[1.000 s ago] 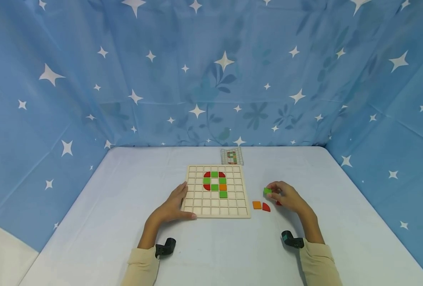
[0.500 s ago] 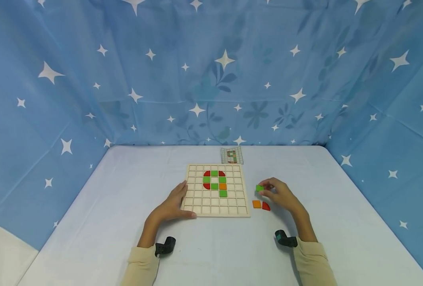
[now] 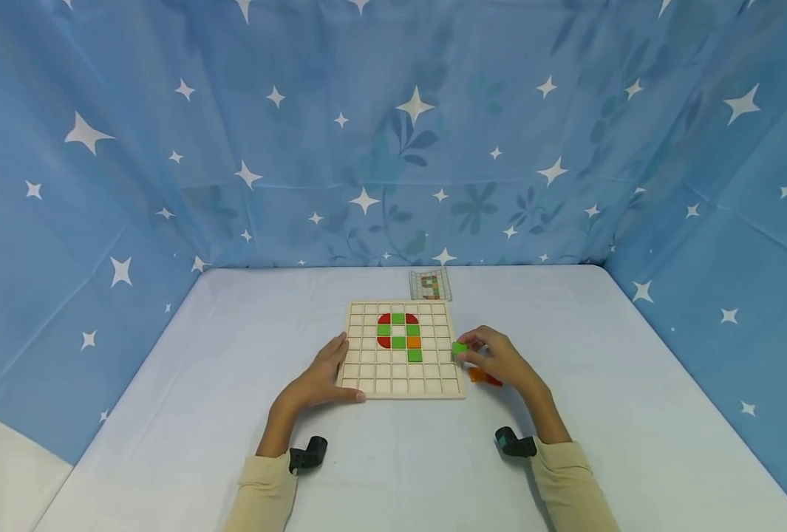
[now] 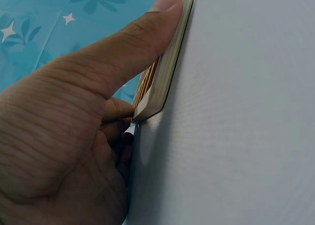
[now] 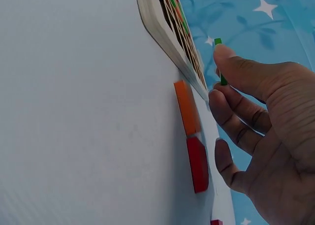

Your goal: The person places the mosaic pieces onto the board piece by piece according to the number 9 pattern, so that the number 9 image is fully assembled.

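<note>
A green square tile [image 3: 459, 348] is pinched between the thumb and fingers of my right hand [image 3: 499, 360], overlapping the right edge of a wooden grid board [image 3: 366, 373] in the head view. In the right wrist view the same green tile [image 5: 224, 80] shows edge-on, held above the table. Red, green and orange tiles in the board's cells form a shape like a 9. My left hand [image 3: 318, 378] rests against the board's left side, thumb [image 4: 147, 35] stretched along the front edge and fingers along the left edge.
Beneath my right hand an orange square tile [image 5: 187, 107] and a red quarter-round tile [image 5: 198, 165] lie end to end beside the board. Another red piece [image 5: 216, 222] shows at the bottom of that view. A pattern card [image 3: 416, 287] lies behind the board.
My right hand has carried the green tile leftward, from beside the loose pieces to the board's right edge. The left hand keeps its place on the board.
</note>
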The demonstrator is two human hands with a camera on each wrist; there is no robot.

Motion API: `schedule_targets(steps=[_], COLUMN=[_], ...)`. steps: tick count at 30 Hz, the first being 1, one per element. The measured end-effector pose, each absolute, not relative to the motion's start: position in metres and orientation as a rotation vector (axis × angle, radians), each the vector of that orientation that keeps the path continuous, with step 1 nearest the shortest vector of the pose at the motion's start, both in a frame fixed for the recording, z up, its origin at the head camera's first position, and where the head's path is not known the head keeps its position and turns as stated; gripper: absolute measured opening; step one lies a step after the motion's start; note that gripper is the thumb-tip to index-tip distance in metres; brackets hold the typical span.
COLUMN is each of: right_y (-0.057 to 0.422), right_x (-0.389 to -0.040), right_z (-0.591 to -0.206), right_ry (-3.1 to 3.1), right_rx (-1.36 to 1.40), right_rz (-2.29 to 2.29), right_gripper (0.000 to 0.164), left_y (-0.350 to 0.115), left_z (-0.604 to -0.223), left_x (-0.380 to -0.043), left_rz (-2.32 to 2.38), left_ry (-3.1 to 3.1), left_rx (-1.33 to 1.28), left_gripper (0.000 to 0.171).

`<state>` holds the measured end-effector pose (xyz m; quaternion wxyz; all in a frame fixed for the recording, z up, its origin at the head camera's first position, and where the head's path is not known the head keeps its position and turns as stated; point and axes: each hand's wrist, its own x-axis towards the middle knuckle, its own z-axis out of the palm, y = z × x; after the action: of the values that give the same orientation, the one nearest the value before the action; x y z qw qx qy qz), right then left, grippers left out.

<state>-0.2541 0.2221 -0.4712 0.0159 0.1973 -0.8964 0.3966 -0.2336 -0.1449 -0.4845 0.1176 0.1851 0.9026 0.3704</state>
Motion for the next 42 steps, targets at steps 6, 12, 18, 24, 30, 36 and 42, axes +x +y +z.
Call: schedule_targets(steps=[6,12,18,24,30,36,42], right_y=[0.212,0.203,0.194,0.182,0.172,0.167,0.162], right_x=[-0.255,-0.255,-0.257,-0.258,-0.257,-0.257,-0.259], right_z=[-0.47,-0.472,-0.473,-0.471,-0.468,-0.469,-0.472], right_ry=[-2.805,-2.785,-2.782,-2.804,-2.844,-2.85,-2.843], right_rx=[0.64,0.708,0.801,0.842,0.858,0.886,0.908], right_rz=[1.246,1.26,1.273,1.262,1.215,1.191,1.208], right_gripper=[0.027,0.026,0.025,0.025,0.025,0.024,0.027], left_y=[-0.145,-0.145,-0.145,-0.145,-0.145,-0.145,-0.145], left_z=[-0.485,-0.485,-0.484,-0.483,-0.482,-0.483,-0.482], left_x=[-0.234,-0.234,-0.233,-0.234,-0.233,-0.233,-0.234], left_rz=[1.074,1.084,1.095,1.09,1.085,1.084,1.093], left_ry=[2.647,2.645,2.637,2.639,2.64,2.637,2.633], left_rx=[0.548,0.543,0.535,0.543,0.542,0.548,0.545], left_gripper=[0.118,0.118,0.118,0.117,0.117,0.117,0.117])
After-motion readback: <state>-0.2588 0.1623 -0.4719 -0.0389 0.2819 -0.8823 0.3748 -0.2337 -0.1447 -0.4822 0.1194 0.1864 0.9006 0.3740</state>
